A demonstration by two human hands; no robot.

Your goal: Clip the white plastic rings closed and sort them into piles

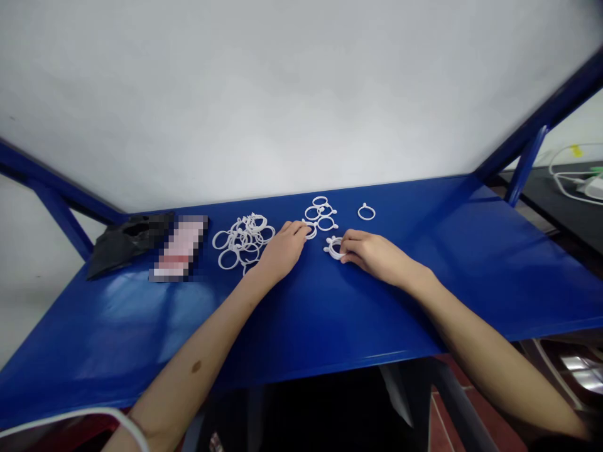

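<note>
My right hand (372, 254) pinches a small stack of white rings (335, 248), each with a little knob on its edge, at the middle of the blue table. Close by on the left, my left hand (285, 247) has its fingertips on another white ring (311, 231); whether it grips or only touches it I cannot tell. Behind the hands lies a loose group of several white rings (326, 223). A tangled heap of white rings (240, 242) sits to the left, partly covered by my left hand and wrist. One single ring (366, 213) lies apart at the back right.
The blue table (301, 326) backs onto a pale wall, with blue struts (527, 163) at its ends. A black plastic bag (122, 245) and a blurred-out flat pinkish item (179, 248) lie at the left. White cables (577, 182) rest on a dark surface at the right.
</note>
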